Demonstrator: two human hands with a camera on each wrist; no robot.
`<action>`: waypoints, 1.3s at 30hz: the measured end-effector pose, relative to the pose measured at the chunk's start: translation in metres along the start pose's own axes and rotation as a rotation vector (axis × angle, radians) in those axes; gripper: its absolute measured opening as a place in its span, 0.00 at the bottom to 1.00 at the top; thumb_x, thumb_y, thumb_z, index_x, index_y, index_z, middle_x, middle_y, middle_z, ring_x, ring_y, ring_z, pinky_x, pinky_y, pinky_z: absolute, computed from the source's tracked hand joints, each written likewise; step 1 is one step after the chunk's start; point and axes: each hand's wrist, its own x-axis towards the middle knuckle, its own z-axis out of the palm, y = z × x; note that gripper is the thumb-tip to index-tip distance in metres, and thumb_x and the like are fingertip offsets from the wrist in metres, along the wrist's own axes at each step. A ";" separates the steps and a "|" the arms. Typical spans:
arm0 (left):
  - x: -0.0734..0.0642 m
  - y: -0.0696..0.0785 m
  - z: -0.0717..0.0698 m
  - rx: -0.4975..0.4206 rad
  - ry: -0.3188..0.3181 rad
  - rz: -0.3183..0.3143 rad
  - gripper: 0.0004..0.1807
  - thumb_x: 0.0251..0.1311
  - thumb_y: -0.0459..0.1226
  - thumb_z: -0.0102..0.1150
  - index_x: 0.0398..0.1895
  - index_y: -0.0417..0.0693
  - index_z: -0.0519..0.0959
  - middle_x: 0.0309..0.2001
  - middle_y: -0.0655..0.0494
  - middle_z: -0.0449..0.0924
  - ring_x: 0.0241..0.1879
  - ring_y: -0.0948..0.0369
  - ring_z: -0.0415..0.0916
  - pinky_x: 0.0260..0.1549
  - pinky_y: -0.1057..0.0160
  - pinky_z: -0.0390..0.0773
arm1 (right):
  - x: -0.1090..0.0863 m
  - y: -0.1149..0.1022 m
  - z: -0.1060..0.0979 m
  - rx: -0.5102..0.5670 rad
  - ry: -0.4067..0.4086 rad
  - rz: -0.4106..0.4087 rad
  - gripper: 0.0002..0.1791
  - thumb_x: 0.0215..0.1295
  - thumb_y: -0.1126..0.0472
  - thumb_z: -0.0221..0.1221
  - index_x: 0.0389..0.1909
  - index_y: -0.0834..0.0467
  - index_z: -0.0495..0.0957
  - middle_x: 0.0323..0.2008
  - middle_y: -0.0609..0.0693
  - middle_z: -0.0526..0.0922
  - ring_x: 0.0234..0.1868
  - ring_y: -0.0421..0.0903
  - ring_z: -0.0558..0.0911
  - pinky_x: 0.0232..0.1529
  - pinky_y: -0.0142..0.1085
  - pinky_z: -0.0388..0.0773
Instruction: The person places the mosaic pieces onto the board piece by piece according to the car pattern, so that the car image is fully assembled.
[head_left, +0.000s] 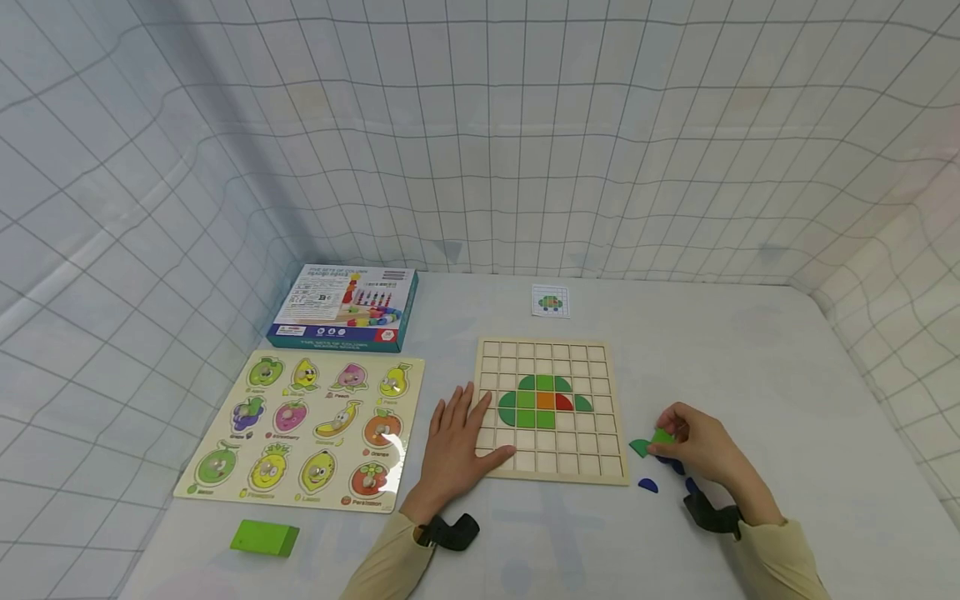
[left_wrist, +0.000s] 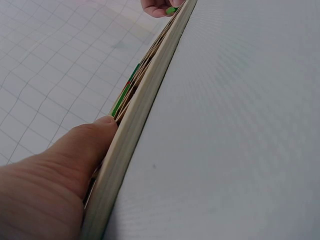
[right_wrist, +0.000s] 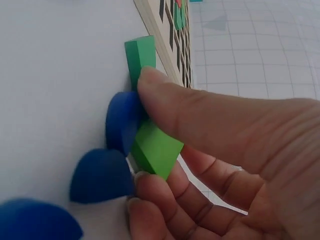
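Note:
A wooden grid board (head_left: pixel 552 457) lies flat in the head view, with green, orange and red pieces set in its middle cells. My left hand (head_left: pixel 454 450) rests with spread fingers on the board's left edge, its thumb along the near edge. Right of the board, my right hand (head_left: pixel 701 443) holds a light green square block (right_wrist: pixel 159 147) between thumb and curled fingers. A darker green quarter-round piece (right_wrist: pixel 141 55) stands beside the thumb tip. Blue half-round pieces (right_wrist: pixel 102 177) lie on the table close to these fingers, and one blue half-round (head_left: pixel 648 485) sits nearer the board.
Behind the board lies a small card (head_left: pixel 551 302) printed with a similar coloured pattern. At left are a fruit puzzle board (head_left: pixel 300 433), a boxed toy set (head_left: pixel 343 307) and a green rectangular block (head_left: pixel 264 537). Grid-patterned fabric walls (head_left: pixel 525 150) enclose the table.

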 end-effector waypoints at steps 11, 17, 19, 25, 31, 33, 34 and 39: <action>0.000 -0.001 0.000 0.007 -0.003 -0.002 0.47 0.53 0.62 0.58 0.71 0.45 0.60 0.72 0.42 0.51 0.72 0.48 0.42 0.66 0.46 0.39 | 0.000 0.002 0.000 0.024 0.025 -0.005 0.13 0.54 0.64 0.68 0.36 0.62 0.75 0.28 0.49 0.76 0.27 0.44 0.73 0.25 0.33 0.71; 0.000 -0.001 0.000 0.010 -0.002 -0.001 0.47 0.53 0.62 0.58 0.71 0.45 0.61 0.71 0.42 0.52 0.71 0.48 0.43 0.66 0.46 0.39 | 0.002 -0.004 0.004 0.011 0.132 -0.069 0.09 0.56 0.66 0.66 0.35 0.60 0.76 0.24 0.47 0.73 0.23 0.43 0.70 0.21 0.32 0.68; 0.000 -0.001 0.000 0.010 -0.002 -0.002 0.47 0.53 0.62 0.58 0.71 0.45 0.61 0.71 0.42 0.52 0.71 0.48 0.43 0.66 0.46 0.39 | 0.004 -0.007 0.007 0.011 0.180 -0.108 0.08 0.56 0.66 0.66 0.35 0.60 0.77 0.23 0.46 0.73 0.22 0.42 0.70 0.20 0.31 0.67; -0.001 -0.001 0.001 0.011 0.002 0.002 0.47 0.54 0.62 0.58 0.71 0.45 0.61 0.71 0.42 0.52 0.71 0.47 0.43 0.66 0.45 0.40 | 0.009 -0.021 0.016 0.071 0.223 -0.212 0.08 0.55 0.67 0.67 0.34 0.59 0.78 0.24 0.46 0.73 0.20 0.39 0.69 0.19 0.31 0.67; 0.000 -0.001 0.000 0.005 0.008 0.007 0.47 0.53 0.62 0.58 0.71 0.45 0.61 0.71 0.42 0.52 0.71 0.47 0.43 0.66 0.45 0.39 | 0.016 -0.035 0.030 0.098 0.173 -0.283 0.10 0.54 0.68 0.67 0.36 0.59 0.79 0.25 0.44 0.72 0.22 0.39 0.70 0.21 0.30 0.69; 0.000 -0.001 0.000 0.005 0.010 0.010 0.47 0.53 0.62 0.58 0.71 0.45 0.61 0.71 0.41 0.52 0.71 0.47 0.43 0.66 0.45 0.40 | 0.018 -0.039 0.035 0.109 0.148 -0.293 0.10 0.54 0.68 0.68 0.37 0.59 0.80 0.26 0.44 0.73 0.24 0.39 0.72 0.23 0.30 0.70; 0.000 -0.001 0.000 0.005 0.009 0.010 0.47 0.53 0.62 0.58 0.71 0.45 0.61 0.71 0.41 0.52 0.71 0.47 0.43 0.66 0.45 0.39 | 0.019 -0.041 0.037 0.119 0.134 -0.295 0.10 0.54 0.68 0.67 0.37 0.59 0.80 0.27 0.44 0.74 0.25 0.39 0.72 0.24 0.31 0.71; -0.001 -0.001 0.001 0.016 0.009 0.016 0.46 0.54 0.62 0.58 0.71 0.45 0.61 0.71 0.41 0.52 0.71 0.47 0.43 0.66 0.45 0.40 | 0.023 -0.051 0.046 0.128 0.098 -0.350 0.09 0.56 0.69 0.66 0.38 0.59 0.81 0.29 0.43 0.76 0.27 0.39 0.72 0.26 0.31 0.71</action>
